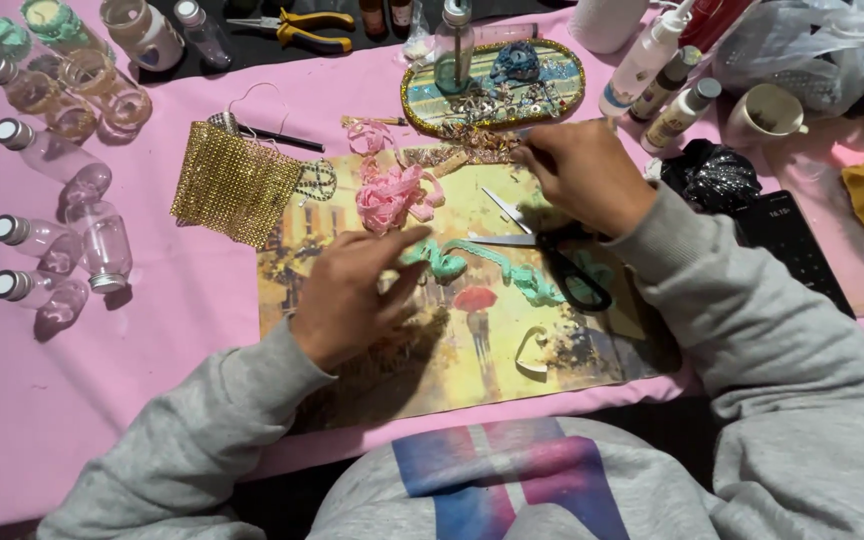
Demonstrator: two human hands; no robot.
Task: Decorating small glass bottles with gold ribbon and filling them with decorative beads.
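Observation:
My left hand (354, 292) rests on a painted picture mat (472, 340), its fingertips pinching one end of a teal ribbon (497, 265) that trails to the right across the mat. My right hand (584, 172) reaches up toward the edge of an oval glittery tray (422, 105) filled with small trinkets; its fingers are curled over gold trim pieces and whether it holds any is hidden. Black-handled scissors (552, 255) lie open on the mat under my right wrist. A pink ribbon bundle (395, 192) sits above my left hand.
Small glass bottles (47, 240) with silver caps lie at the left on the pink tablecloth. A gold mesh piece (234, 183) lies next to the mat. Pliers (297, 27), glue bottles (667, 95), a white cup (764, 112) and a black calculator (790, 240) sit along the back and right.

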